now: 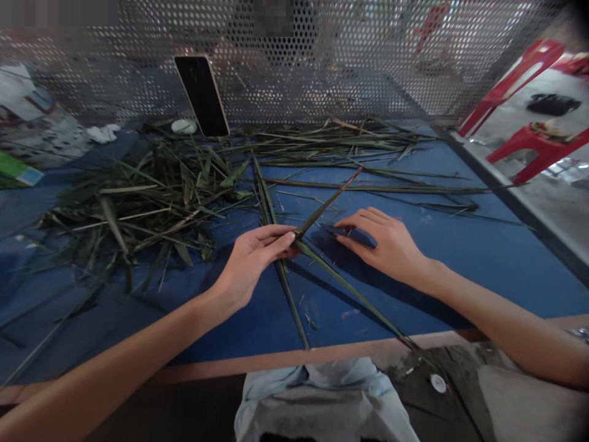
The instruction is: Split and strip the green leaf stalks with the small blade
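Observation:
My left hand [257, 258] is closed in a pinch on a long green leaf strip [347, 285], gripping it at a bend or crossing. From the fingertips one part rises to the upper right, ending in a brownish tip; another slants down to the right past the table edge. My right hand [384, 242] hovers just right of the bend, thumb and forefinger curled close around a small, thin dark thing too indistinct to name. Beneath my left hand, more long leaf strips [294, 307] lie lengthwise on the blue table [414, 301].
A heap of cut leaf pieces [151, 196] covers the table's left side. Long leaves [331, 144] lie along the back by a perforated metal screen [368, 80]. A phone [202, 95] leans there. Red plastic stools [529, 144] stand beyond the right edge.

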Demonstrator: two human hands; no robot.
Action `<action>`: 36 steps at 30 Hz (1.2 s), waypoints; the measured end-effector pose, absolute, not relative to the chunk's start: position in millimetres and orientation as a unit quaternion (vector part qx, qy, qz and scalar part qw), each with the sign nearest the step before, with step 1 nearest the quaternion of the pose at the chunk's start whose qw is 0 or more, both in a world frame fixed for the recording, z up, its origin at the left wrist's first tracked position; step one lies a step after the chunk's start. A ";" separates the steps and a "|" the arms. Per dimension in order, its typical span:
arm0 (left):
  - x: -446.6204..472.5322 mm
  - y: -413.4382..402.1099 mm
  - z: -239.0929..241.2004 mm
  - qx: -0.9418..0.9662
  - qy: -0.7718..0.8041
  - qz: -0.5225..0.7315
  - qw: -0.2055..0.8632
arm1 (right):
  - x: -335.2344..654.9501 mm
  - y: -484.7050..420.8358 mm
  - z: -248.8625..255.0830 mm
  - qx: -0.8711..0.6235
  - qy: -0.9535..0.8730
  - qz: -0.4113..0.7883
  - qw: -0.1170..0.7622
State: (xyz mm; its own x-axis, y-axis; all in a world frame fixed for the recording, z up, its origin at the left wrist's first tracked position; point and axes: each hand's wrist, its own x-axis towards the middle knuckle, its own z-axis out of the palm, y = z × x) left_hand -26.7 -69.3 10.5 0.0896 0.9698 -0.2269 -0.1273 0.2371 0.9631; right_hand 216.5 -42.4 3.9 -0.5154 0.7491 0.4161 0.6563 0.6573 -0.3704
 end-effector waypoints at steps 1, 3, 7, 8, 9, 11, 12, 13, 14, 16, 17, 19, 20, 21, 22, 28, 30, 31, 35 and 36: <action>-26.2 -69.0 10.6 0.421 0.502 0.453 0.605 | 213.6 -45.9 6.3 -0.383 -0.869 0.110 0.293; -25.3 -68.7 10.4 0.420 0.503 0.457 0.601 | 207.5 -53.9 9.4 -0.348 -0.870 0.177 0.301; -25.3 -68.2 10.1 0.423 0.508 0.458 0.594 | 200.9 -65.6 5.7 -0.329 -0.870 0.252 0.265; -25.6 -68.0 10.1 0.426 0.510 0.458 0.591 | 201.1 -66.9 3.8 -0.338 -0.869 0.255 0.258; -26.1 -67.7 10.1 0.429 0.512 0.459 0.586 | 202.0 -67.5 2.1 -0.348 -0.866 0.253 0.254; -27.3 -67.0 9.8 0.436 0.518 0.465 0.571 | 205.0 -67.3 -0.2 -0.368 -0.859 0.238 0.264; -27.8 -66.6 9.5 0.438 0.522 0.469 0.562 | 206.7 -66.8 -0.7 -0.371 -0.858 0.225 0.276; -28.2 -66.3 9.1 0.441 0.525 0.474 0.553 | 208.4 -66.2 -0.6 -0.371 -0.857 0.210 0.290; -28.5 -66.0 8.8 0.443 0.527 0.478 0.545 | 210.0 -65.5 -0.1 -0.367 -0.857 0.195 0.305; -28.7 -65.9 8.2 0.448 0.530 0.482 0.535 | 213.0 -63.9 2.5 -0.355 -0.859 0.171 0.326; -28.6 -66.2 8.0 0.450 0.531 0.483 0.531 | 214.4 -62.9 4.4 -0.353 -0.860 0.165 0.330; -28.1 -67.0 7.9 0.455 0.533 0.483 0.525 | 217.2 -60.2 9.7 -0.365 -0.858 0.167 0.321; -27.9 -67.6 7.9 0.459 0.534 0.482 0.522 | 218.8 -58.4 12.8 -0.375 -0.857 0.183 0.303; -27.6 -68.2 7.8 0.463 0.534 0.481 0.518 | 220.6 -56.4 16.1 -0.384 -0.856 0.214 0.272; -27.4 -68.8 7.8 0.469 0.533 0.480 0.515 | 222.5 -54.2 19.4 -0.388 -0.853 0.260 0.234; -28.4 -70.4 7.2 0.479 0.528 0.478 0.513 | 235.1 -43.3 35.9 -0.353 -0.750 0.547 0.115; -28.6 -70.5 7.2 0.475 0.527 0.473 0.522 | 237.3 -42.3 38.9 -0.329 -0.720 0.595 0.137; -28.5 -70.6 7.2 0.474 0.527 0.470 0.527 | 237.7 -42.4 40.0 -0.314 -0.709 0.613 0.151; -27.9 -70.9 7.7 0.463 0.520 0.466 0.545 | 236.7 -43.9 41.7 -0.245 -0.709 0.634 0.190; -27.8 -70.9 8.0 0.460 0.520 0.466 0.549 | 236.0 -44.5 41.6 -0.230 -0.721 0.624 0.195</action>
State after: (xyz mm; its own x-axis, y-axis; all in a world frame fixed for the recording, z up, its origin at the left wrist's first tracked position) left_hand -27.8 -70.9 8.0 0.0253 0.9896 -0.1419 -0.0323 0.1427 0.9892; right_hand 236.0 -44.5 41.6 -0.8183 0.5747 -0.0055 0.0880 0.1159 -0.9894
